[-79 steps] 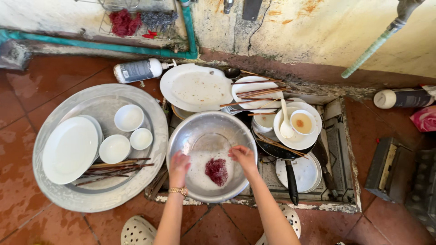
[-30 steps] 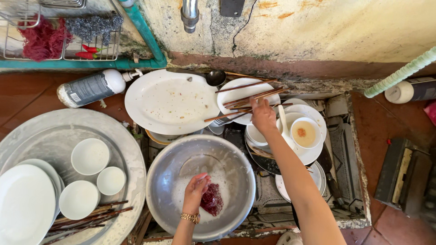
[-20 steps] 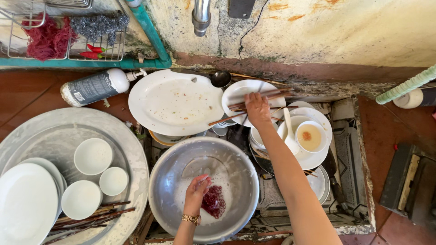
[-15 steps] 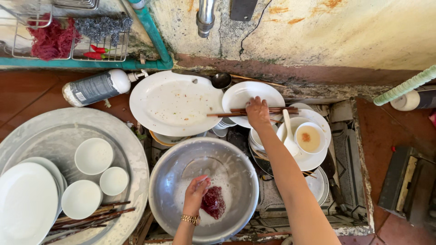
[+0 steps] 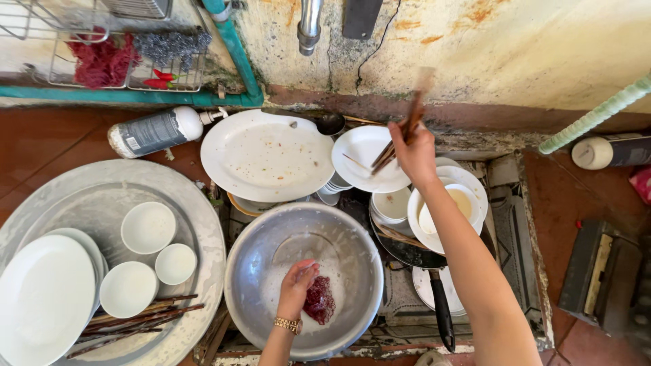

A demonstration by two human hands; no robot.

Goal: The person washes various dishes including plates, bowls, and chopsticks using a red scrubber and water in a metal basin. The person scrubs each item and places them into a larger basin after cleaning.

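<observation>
A wide round metal tray (image 5: 203,224) fills the near left, laid flat on the tiled floor so that clean ware can drain on it: a large white plate (image 5: 44,301) leans over its near-left rim, three small white bowls (image 5: 148,227) stand mouth-up beside it, and a bundle of dark chopsticks (image 5: 139,320) lies along the tray's near edge, out of the bowls' way. Just right of the tray sits a steel basin (image 5: 352,271) holding a film of suds, set close to the body so both arms reach it easily. Beyond it, on the far side, a big soiled white plate (image 5: 268,154) rests tilted on a stack of dishes, with a smaller white plate (image 5: 363,157) to its right and a stack of bowls and saucers (image 5: 461,203) further right, piled over a black pan (image 5: 441,315) whose handle points near. A capped bottle (image 5: 159,130) lies on its side at the far left, within reach of the basin. The left hand (image 5: 297,288) is down inside the basin, fingers curled and pinching a dark red scrubber (image 5: 320,301) against the basin's bottom. The right hand (image 5: 415,152) is raised over the smaller plate, closed in a fist around several brown chopsticks (image 5: 400,135), gripped at mid-length so their tips fan down towards the plate; the upper ends are blurred.
</observation>
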